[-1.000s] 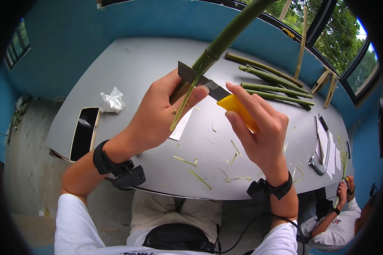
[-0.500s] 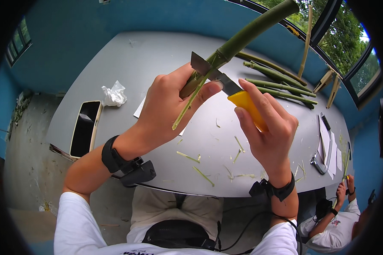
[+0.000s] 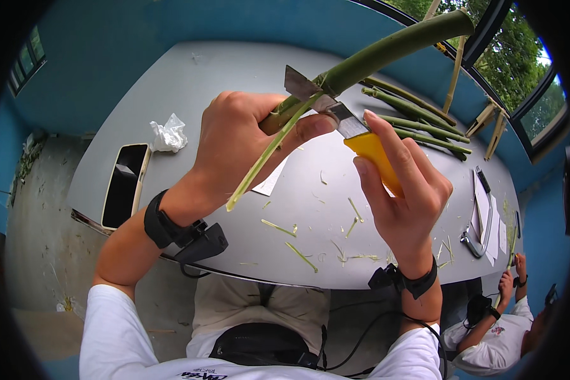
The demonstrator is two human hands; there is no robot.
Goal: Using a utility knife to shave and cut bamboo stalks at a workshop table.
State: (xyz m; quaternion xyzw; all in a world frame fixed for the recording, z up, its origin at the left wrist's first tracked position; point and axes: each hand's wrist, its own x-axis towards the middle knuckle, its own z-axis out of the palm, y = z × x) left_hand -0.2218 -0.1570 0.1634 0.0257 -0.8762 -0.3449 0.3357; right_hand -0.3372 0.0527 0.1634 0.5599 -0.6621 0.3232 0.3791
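Observation:
A green bamboo stalk (image 3: 392,52) slants over the table, its thick end up toward the window. My left hand (image 3: 234,139) is closed around its lower part, thumb close to the blade. My right hand (image 3: 408,190) grips the yellow handle of a utility knife (image 3: 375,158). The knife's wide blade (image 3: 301,83) lies across the stalk just below a node. A pale green strip (image 3: 256,168), partly peeled off the stalk, runs down past my left wrist from the blade. My left palm hides the stalk's lower end.
Several green bamboo stalks (image 3: 418,114) lie at the table's far right, beyond a hacksaw (image 3: 478,244) and papers. A phone (image 3: 125,187) and crumpled tissue (image 3: 168,134) are at left. Shavings (image 3: 301,256) litter the grey table (image 3: 190,82). A co-worker (image 3: 500,329) works at lower right.
The peeled strip now reaches farther down and left. The stalk's thick end has shifted right and slightly down, while the knife hand has moved slightly right and down.

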